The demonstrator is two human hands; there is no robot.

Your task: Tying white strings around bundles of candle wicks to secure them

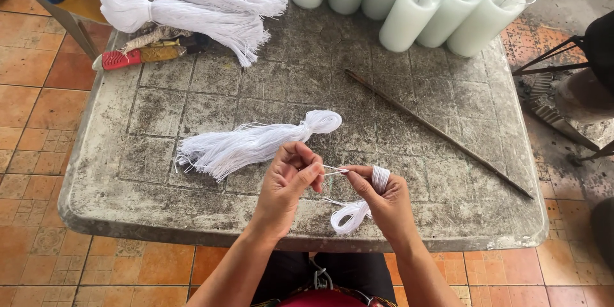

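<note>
- Fingers (306, 167) of the left hand (288, 185) are pinched shut on a thin white string (334, 169), thumb against forefinger, above the near edge of the table (160, 204).
- Right hand (384, 198) is closed on the same string from the other side; its fingertips meet the left hand's at the string, and turns of string are wound around its forefinger.
- A small loop (348, 215) of white string hangs from the right hand, over the near edge of the table.
- A bundle (256, 142) of white strings, tied near one end, lies flat just beyond the hands, its loose ends fanned toward the left edge.
- Two larger tied bundles (192, 6) of the same string lie at the far left corner, ends pointing right.
- A red-handled tool (121, 59) lies beside them, at the left edge; its working end is hidden among other small things, so its kind cannot be told.
- White candles (416, 13) in clear glass cylinders stand in a close group along the far edge, toward the right corner.
- A long thin dark rod (441, 133) lies slantwise from the table's middle toward the near right corner.
- The table is grey, stained and marked in squares; it stands on an orange tile floor (38, 109).
</note>
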